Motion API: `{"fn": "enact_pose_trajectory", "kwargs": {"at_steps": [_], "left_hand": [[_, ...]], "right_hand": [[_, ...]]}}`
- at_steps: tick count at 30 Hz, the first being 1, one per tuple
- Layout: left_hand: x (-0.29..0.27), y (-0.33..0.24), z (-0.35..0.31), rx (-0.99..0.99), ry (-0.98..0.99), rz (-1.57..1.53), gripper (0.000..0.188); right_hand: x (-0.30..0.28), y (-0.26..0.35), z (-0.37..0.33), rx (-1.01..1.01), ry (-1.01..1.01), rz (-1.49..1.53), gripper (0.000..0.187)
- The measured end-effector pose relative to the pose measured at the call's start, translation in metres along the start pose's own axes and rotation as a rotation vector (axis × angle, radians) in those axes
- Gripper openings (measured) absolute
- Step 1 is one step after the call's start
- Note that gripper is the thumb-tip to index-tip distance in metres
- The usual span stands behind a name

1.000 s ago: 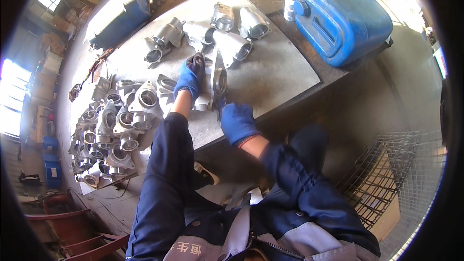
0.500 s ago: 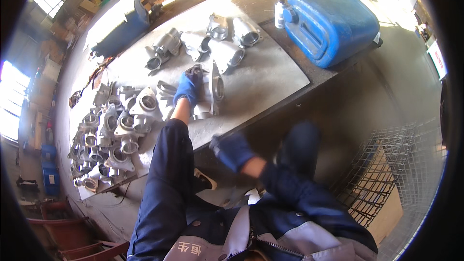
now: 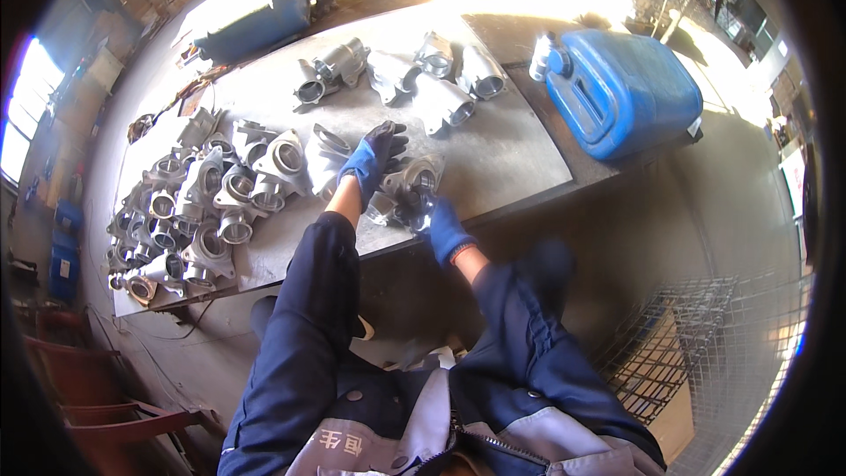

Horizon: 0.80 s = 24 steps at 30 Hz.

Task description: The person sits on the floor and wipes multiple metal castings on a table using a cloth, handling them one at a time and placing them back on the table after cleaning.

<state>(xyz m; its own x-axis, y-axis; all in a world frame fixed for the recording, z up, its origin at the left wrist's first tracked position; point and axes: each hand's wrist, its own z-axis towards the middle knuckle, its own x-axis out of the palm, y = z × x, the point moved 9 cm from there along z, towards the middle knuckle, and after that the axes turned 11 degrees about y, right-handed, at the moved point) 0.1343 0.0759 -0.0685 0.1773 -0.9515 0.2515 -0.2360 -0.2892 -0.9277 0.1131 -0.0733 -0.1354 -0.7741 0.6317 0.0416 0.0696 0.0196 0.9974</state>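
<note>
My left hand [image 3: 374, 157], in a blue glove with a dark palm, is over the table's near half. Its fingers stretch out to the right, and nothing shows in them. Close beside it, a silver flanged metal pipe fitting [image 3: 414, 178] stands tilted near the table's front edge. My right hand [image 3: 448, 231], also gloved in blue, has its fingers on the lower right side of this fitting, their tips partly hidden. Left of my left hand, another silver fitting [image 3: 328, 143] rests on the metal table [image 3: 520, 167], partly covered by the glove.
Many similar fittings [image 3: 210, 178] crowd the table's left end, and several more [image 3: 445, 99] stand at the back. On the far right sit a blue jerrycan [image 3: 630, 92] and a small white bottle [image 3: 540, 60]. A wire mesh basket [image 3: 661, 361] stands at lower right.
My right hand has come up from below the table edge to the fitting. My left hand has let go of that fitting and opened its fingers. The view has shifted slightly.
</note>
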Motion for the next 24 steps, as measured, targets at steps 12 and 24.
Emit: {"fn": "enact_pose_trajectory", "kwargs": {"at_steps": [12,24], "left_hand": [[0.009,-0.008,-0.123,0.356,-0.15,1.407,0.065],[0.0,0.004,-0.126,0.331,-0.349,1.271,0.052]], "right_hand": [[0.043,0.168,-0.007,-0.214,0.072,-1.786,0.017],[0.042,0.132,-0.004,-0.006,0.055,-1.568,0.025]]}}
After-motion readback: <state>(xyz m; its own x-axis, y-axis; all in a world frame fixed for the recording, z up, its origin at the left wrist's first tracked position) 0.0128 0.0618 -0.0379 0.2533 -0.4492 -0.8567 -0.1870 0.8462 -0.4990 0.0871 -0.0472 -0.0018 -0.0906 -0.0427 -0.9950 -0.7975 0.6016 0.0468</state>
